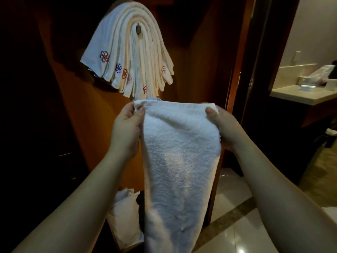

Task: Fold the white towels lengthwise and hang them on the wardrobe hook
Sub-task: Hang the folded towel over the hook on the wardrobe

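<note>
Head view: left hand [127, 123] and right hand [221, 123] pinch top corners of white towel [180, 161], hanging below loaded hook [138, 29]. Advice: bring corners together, align long edges, then drape centred over hung towels [127, 57].

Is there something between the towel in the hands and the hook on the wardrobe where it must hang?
Yes. The hook is already wrapped by a thick stack of hung towels; only its tip shows. The held towel, pinched by the left hand and right hand, hangs below that stack, with only open air between.
</note>
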`<state>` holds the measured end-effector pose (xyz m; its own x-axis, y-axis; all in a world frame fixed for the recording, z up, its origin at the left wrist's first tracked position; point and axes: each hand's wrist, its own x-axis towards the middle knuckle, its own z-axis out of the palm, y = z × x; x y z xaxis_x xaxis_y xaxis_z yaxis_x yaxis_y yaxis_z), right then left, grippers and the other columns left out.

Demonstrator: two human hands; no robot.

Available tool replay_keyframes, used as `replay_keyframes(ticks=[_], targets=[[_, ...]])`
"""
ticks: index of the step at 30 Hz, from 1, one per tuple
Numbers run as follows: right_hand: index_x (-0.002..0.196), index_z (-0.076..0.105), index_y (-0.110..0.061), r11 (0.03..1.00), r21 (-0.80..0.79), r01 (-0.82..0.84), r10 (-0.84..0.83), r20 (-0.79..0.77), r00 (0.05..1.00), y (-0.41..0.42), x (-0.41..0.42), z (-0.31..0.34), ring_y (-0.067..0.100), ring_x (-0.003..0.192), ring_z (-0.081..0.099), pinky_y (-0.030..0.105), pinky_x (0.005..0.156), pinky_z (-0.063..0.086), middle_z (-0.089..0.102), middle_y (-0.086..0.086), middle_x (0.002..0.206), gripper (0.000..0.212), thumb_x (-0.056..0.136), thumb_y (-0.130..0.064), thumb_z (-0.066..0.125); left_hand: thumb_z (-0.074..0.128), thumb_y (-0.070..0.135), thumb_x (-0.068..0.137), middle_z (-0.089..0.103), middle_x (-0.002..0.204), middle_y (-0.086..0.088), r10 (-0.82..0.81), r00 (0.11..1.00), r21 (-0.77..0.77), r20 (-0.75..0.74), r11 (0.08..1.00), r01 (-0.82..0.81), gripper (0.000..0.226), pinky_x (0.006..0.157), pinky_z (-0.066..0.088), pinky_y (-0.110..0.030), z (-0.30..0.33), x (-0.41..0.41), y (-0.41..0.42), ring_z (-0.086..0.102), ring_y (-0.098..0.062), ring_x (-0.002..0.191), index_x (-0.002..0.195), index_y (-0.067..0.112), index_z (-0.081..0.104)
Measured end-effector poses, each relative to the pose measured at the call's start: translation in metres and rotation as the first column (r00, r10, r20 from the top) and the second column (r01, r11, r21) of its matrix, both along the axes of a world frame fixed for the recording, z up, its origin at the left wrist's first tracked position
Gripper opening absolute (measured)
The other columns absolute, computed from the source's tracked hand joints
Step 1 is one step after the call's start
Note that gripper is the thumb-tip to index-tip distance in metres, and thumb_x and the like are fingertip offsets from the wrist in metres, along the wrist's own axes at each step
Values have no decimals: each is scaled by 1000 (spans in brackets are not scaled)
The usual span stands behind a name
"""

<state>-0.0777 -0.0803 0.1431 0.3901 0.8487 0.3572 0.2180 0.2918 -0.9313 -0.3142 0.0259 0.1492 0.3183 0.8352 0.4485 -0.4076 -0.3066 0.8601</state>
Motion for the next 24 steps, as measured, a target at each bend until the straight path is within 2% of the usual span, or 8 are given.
replay_keyframes(ticks=[3,5,8,10,13,18,21,24], targets=[[121,68,-17,980,-54,-191,179,-177,968,-1,4,-7,35,107,68,45,85,57,72,20,116,45,88,-48,65,52,18,100,75,102,-1,-13,998,3,-61,1000,13,21,69,56,-27,-2,-5,2,71,-15,90,109,21,71],[123,64,-9,978,31,-208,209,-258,943,1,4,-9,31,109,69,38,82,59,72,17,117,54,87,-49,66,51,18,101,75,105,-2,-21,995,29,-98,999,24,22,69,56,-28,-3,-8,4,72,-17,93,112,19,71],[130,58,-3,978,128,-162,194,-299,934,8,-1,-9,35,113,67,42,85,58,69,21,121,65,86,-50,67,52,21,102,75,103,1,-14,996,80,-89,997,22,22,70,57,-26,-3,-12,6,71,-16,93,114,17,69],[129,61,-7,981,152,-123,159,-252,955,12,-5,-8,36,112,68,43,85,58,69,21,121,66,86,-56,68,54,24,100,75,99,2,-12,999,87,-51,996,17,20,69,56,-23,-4,-14,9,70,-14,91,112,17,69],[112,73,-24,989,129,-66,83,-134,987,17,-13,-8,31,103,72,38,78,60,74,13,112,47,86,-63,66,59,30,95,74,92,2,21,999,27,-30,999,-20,23,64,54,-23,-9,-17,16,71,-14,84,109,17,71],[98,74,-25,991,-110,70,-74,-30,997,34,-19,-35,23,89,75,37,74,57,78,5,99,32,97,-51,56,57,31,97,76,105,-5,78,980,-139,-184,985,-104,25,82,56,-45,-50,-7,32,71,-28,101,112,17,72],[90,66,-28,916,-251,314,-269,197,943,46,-37,-68,18,84,68,29,69,49,72,-4,89,32,103,-48,46,53,22,95,77,93,-3,198,944,-205,-263,945,-255,24,71,51,-35,-87,8,23,72,-27,92,98,21,77],[78,57,-34,852,-233,469,-448,140,883,45,-67,-98,2,76,59,19,60,40,61,-16,80,31,104,-44,43,52,25,95,73,88,3,348,890,-242,-296,874,-422,24,62,47,-27,-119,25,-1,68,-16,83,99,24,75]])
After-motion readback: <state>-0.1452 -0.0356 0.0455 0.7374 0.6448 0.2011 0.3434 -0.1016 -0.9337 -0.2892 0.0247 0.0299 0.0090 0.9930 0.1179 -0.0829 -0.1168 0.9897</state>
